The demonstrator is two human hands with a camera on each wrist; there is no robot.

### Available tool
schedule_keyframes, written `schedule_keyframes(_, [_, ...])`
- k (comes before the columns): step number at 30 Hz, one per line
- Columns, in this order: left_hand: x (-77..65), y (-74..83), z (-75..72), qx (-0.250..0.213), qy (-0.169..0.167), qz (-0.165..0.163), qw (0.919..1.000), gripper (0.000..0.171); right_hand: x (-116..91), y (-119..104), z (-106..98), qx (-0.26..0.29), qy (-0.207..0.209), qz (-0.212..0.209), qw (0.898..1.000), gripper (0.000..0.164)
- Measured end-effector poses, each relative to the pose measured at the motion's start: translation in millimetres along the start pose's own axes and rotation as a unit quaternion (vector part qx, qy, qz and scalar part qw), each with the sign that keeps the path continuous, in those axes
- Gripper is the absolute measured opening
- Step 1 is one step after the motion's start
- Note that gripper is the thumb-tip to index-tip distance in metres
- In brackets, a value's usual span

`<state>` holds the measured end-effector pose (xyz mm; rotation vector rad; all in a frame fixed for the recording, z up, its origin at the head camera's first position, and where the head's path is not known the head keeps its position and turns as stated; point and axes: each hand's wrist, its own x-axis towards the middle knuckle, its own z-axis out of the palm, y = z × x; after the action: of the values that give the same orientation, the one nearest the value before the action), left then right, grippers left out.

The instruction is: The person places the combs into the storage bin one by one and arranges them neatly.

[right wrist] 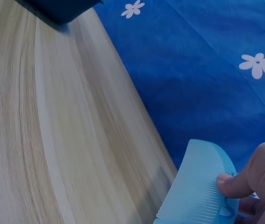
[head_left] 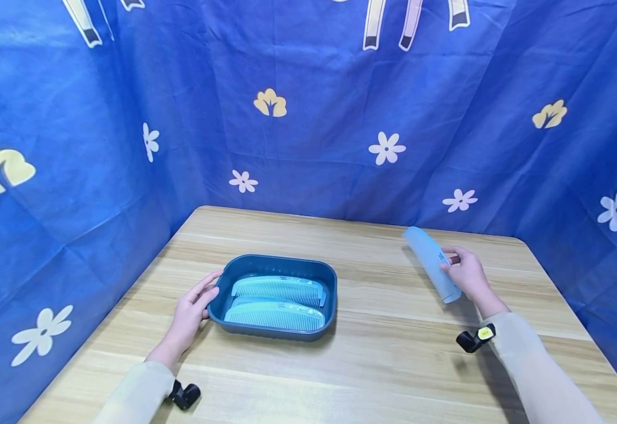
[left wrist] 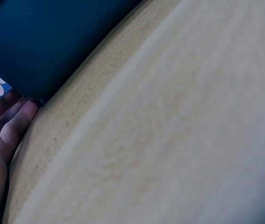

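Observation:
In the head view my right hand point(head_left: 466, 272) pinches a translucent light-blue comb point(head_left: 429, 259) by its curved back, raised above the right part of the table and tilted. The right wrist view shows the thumb point(right wrist: 230, 184) pressed on the face of the comb, near small dark print. My left hand point(head_left: 188, 309) holds the left side of a dark-blue plastic basin point(head_left: 273, 334), thumb at the rim. Its fingers point(left wrist: 17, 121) lie against the outer corner in the left wrist view. Inside the basin, light-blue combs, an upper one point(head_left: 279, 288) and a lower one point(head_left: 273, 315), lie side by side.
The wood-grain table point(head_left: 372, 365) has rounded far corners. Blue cloth point(head_left: 319, 147) with white flowers and yellow trees hangs behind it and at both sides. Each wrist wears a small black camera, such as the right one point(head_left: 469, 340).

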<state>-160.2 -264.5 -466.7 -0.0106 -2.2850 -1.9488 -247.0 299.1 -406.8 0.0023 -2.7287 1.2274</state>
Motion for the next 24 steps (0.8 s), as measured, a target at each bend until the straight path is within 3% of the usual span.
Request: schedule_keyframes(24, [-1.3,-0.4,1.4,-0.003,0.003,0.010,0.9999,0.047,-8.1,-27.9,14.3,0.031,-0.027,-0.038,0.998,0.041])
